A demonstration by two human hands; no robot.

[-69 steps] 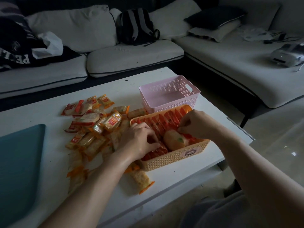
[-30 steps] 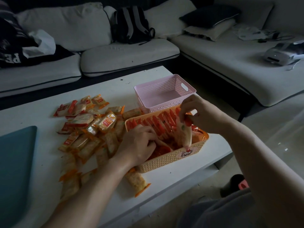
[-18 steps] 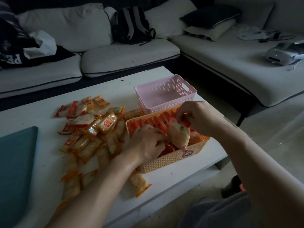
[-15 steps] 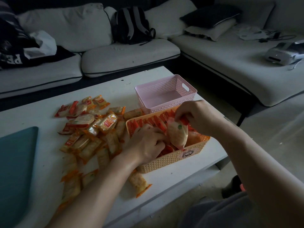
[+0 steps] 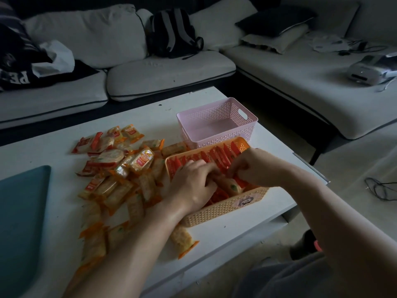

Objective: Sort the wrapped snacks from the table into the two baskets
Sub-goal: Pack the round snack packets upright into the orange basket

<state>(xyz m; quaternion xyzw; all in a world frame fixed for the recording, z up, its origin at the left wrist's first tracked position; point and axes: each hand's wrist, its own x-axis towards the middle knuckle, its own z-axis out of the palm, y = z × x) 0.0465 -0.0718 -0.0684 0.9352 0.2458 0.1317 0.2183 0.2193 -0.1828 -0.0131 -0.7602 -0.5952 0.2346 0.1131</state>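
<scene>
An orange basket (image 5: 225,208) near the table's front right edge holds a row of red-wrapped snacks (image 5: 221,152). Both my hands are inside it. My right hand (image 5: 253,166) pinches the end of a pale wrapped snack (image 5: 231,186) with a green dot, lying low in the basket. My left hand (image 5: 194,183) has curled fingers against the same snack and the red packets. Behind it stands a pink basket (image 5: 217,125) with nothing inside. A pile of orange-and-red wrapped snacks (image 5: 120,175) lies on the white table (image 5: 53,151) to the left.
A teal pad (image 5: 19,211) covers the table's left end. One loose snack (image 5: 182,239) lies in front of the orange basket. A grey sofa with a black backpack (image 5: 174,33) stands behind, another sofa section at the right. A cable (image 5: 380,188) lies on the floor.
My right hand lifted the pale snack upright above the orange basket, then lowered it down among the red packets. My left hand stayed in the basket, shifting slightly right.
</scene>
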